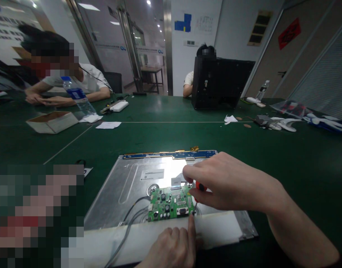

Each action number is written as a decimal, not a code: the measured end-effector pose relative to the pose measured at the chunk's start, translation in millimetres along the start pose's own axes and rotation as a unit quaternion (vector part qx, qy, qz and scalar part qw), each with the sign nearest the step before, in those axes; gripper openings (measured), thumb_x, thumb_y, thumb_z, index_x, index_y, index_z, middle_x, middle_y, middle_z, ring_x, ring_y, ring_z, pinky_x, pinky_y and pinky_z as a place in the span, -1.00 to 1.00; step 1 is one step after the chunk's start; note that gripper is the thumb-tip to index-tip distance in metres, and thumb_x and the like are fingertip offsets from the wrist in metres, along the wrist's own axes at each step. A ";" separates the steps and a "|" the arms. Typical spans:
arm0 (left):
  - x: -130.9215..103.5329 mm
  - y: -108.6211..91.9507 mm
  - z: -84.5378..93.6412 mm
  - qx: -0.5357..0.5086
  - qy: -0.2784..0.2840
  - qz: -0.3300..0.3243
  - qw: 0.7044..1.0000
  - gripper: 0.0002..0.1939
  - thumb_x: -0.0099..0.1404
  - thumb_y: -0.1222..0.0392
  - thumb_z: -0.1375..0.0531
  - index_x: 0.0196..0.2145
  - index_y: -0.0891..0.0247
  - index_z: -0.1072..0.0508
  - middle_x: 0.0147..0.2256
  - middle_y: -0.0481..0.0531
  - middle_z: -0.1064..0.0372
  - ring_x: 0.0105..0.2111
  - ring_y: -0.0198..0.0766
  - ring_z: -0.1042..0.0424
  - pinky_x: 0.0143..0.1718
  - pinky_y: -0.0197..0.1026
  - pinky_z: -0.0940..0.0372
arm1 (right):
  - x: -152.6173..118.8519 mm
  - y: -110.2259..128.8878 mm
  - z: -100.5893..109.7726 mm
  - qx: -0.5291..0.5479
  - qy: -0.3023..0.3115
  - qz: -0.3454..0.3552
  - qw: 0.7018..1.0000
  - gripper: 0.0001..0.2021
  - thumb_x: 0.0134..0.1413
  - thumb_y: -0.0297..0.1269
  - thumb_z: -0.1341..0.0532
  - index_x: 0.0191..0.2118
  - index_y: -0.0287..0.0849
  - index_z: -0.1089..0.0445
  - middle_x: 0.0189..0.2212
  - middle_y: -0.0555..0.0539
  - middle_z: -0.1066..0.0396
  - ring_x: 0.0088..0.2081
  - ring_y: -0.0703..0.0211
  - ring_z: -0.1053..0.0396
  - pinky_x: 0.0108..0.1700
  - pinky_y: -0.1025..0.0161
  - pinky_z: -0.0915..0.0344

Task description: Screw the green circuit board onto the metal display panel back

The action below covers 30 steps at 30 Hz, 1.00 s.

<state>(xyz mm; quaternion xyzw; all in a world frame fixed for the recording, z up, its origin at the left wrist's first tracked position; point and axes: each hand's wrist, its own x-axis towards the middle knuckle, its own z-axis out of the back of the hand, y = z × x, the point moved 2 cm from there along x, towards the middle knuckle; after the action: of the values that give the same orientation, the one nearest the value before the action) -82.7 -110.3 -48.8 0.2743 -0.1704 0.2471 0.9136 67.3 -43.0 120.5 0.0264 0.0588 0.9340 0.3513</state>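
Note:
A flat metal-backed display panel [160,163] lies on the green table with a green circuit board [171,203] on its back. My right hand [215,182] is closed around a red-handled screwdriver [199,185], its shaft pointing down to the board's lower right corner. The tip meets the corner close to a screw, though the contact is small to see. From below, my left hand [176,242] reaches in with its index finger stretched out to that same corner; its other fingers are curled over the white strip [218,227]. Grey cables [129,223] run from the board's left side.
Across the table stand an open box [53,122], a water bottle [78,95] and a black monitor-like unit [221,83]. One person [89,82] sits far left, another [189,80] behind the unit. Gloves [282,123] lie at right. The lower left is pixelated.

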 end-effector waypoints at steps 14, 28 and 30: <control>0.0 -1.2 1.7 -0.011 0.024 0.001 1.000 -0.64 0.36 0.16 -0.07 -0.08 0.58 -0.37 -0.62 -0.09 -0.27 -0.68 -0.30 -0.25 -0.63 -0.14 0.03 | -0.4 1.8 -1.6 -0.017 -0.003 0.000 1.000 -0.95 0.15 -0.34 -0.13 -0.34 -0.16 -0.24 -0.49 0.05 -0.36 -0.51 0.31 -0.16 -0.48 0.27 0.11; 0.9 -0.9 0.1 0.001 0.031 -0.013 0.999 -0.64 0.39 0.19 -0.02 -0.05 0.62 -0.33 -0.60 -0.09 -0.24 -0.67 -0.34 -0.23 -0.62 -0.16 0.04 | -2.3 3.4 -2.6 -0.022 -0.003 0.006 1.000 -0.97 0.14 -0.34 -0.13 -0.31 -0.17 -0.26 -0.46 0.01 -0.42 -0.47 0.25 -0.28 -0.48 0.24 0.05; 1.1 -0.9 0.3 0.000 0.034 -0.010 0.999 -0.64 0.39 0.18 -0.03 -0.06 0.61 -0.33 -0.60 -0.09 -0.26 -0.66 -0.34 -0.24 -0.61 -0.16 0.02 | -2.9 3.5 -2.5 -0.023 -0.004 0.006 1.000 -0.97 0.15 -0.34 -0.13 -0.31 -0.16 -0.26 -0.46 0.01 -0.42 -0.47 0.25 -0.28 -0.49 0.24 0.06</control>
<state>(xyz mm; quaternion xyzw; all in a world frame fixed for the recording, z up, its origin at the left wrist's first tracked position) -81.4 -110.7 -48.4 0.2677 -0.1359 0.2470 0.9213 67.0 -47.8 118.4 0.0221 0.0357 0.9370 0.3467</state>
